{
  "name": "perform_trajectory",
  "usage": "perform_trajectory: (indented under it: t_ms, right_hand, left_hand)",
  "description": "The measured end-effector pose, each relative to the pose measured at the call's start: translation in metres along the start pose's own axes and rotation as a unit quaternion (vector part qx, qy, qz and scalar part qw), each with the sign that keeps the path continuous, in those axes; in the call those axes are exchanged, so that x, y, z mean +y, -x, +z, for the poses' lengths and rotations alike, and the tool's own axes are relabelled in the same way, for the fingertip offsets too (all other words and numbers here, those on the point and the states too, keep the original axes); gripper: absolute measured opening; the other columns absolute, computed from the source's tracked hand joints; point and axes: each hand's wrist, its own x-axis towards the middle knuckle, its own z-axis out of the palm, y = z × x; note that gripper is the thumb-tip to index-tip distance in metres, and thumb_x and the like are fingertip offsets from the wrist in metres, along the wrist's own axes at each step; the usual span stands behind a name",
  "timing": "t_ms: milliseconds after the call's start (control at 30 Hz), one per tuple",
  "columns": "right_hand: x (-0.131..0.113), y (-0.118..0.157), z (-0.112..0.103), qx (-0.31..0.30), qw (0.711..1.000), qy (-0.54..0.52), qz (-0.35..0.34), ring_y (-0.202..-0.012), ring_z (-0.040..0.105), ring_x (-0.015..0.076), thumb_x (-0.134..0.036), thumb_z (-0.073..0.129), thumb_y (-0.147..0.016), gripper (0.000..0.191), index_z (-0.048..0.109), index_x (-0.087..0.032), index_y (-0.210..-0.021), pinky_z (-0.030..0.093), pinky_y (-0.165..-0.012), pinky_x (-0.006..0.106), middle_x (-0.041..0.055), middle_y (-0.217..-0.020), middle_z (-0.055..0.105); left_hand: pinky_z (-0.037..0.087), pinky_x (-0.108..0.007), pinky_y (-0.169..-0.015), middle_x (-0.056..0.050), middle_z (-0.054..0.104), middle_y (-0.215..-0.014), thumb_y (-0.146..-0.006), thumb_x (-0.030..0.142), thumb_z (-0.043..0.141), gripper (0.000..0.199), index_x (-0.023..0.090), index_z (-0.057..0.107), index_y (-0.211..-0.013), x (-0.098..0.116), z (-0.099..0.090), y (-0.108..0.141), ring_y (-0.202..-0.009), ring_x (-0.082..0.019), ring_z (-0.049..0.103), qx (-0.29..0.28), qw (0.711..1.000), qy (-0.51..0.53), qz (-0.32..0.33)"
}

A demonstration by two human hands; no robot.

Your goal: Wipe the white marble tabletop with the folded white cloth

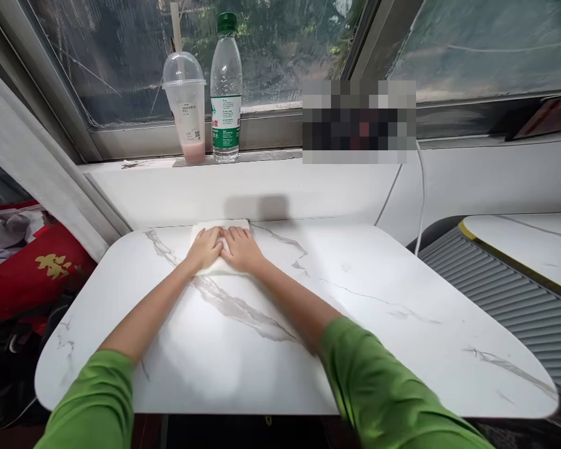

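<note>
A white cloth or paper sheet (222, 267) lies flat on the white marbled tabletop (378, 349), close to its back edge by the wall. My left hand (206, 249) rests palm down on the left part of this sheet. Beside it, my right hand (241, 249) presses on the right part, and the two hands touch near the thumbs and index fingers. The fingers of both hands lie extended over the sheet, pointing to the wall. Parts of the sheet are hidden under my palms.
On the window sill stand a plastic cup (187, 112) with a straw and a little pink drink, and a green-capped water bottle (226, 93). White cables (421, 199) hang down at the right. A red bag (47, 268) sits left, a grey ribbed panel (500, 299) right.
</note>
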Motion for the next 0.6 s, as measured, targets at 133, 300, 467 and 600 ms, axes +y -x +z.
perform_trajectory:
  t_ms: [133,300,467,600]
  right_hand:
    - [0.01,-0.023,0.011,0.005,1.0,0.009,0.019,-0.117,0.044,0.0279,-0.031,0.033,-0.092,0.047,0.047,-0.007,-0.131,0.027,-0.1,0.041,0.0174,-0.127,0.054]
    - [0.009,-0.016,0.013,-0.004,1.0,0.014,0.014,-0.132,0.034,0.0287,-0.032,0.031,-0.093,0.053,0.04,-0.004,-0.137,0.021,-0.108,0.043,0.0192,-0.143,0.042]
    - [-0.017,0.028,0.001,-0.022,1.0,0.011,0.012,-0.137,0.03,0.0282,-0.033,0.03,-0.093,0.057,0.038,-0.001,-0.14,0.018,-0.113,0.045,0.0189,-0.147,0.037]
    - [-0.058,0.098,-0.018,-0.002,1.0,0.022,-0.008,-0.136,0.03,0.0326,-0.033,0.03,-0.093,0.058,0.04,0.001,-0.138,0.021,-0.112,0.051,0.0224,-0.144,0.039]
  left_hand:
    - [0.026,-0.033,-0.113,-0.002,0.053,-0.132,-0.091,0.023,0.027,0.039,0.023,0.045,-0.125,-0.012,0.005,-0.024,-0.125,-0.016,0.047,0.02,0.999,-0.012,-0.034]
    - [0.023,-0.038,-0.115,-0.001,0.044,-0.142,-0.091,0.028,0.027,0.046,0.025,0.043,-0.135,-0.009,0.009,-0.019,-0.135,-0.017,0.035,-0.001,0.999,-0.022,-0.038]
    - [0.018,-0.044,-0.117,-0.011,0.037,-0.147,-0.095,0.024,0.022,0.05,0.006,0.038,-0.139,0.013,0.004,0.026,-0.138,-0.023,0.03,-0.022,0.999,-0.038,-0.026]
    - [0.019,-0.047,-0.116,-0.012,0.037,-0.147,-0.097,0.024,0.021,0.048,0.007,0.038,-0.139,0.044,-0.006,0.101,-0.139,-0.022,0.029,-0.021,0.998,-0.048,0.026]
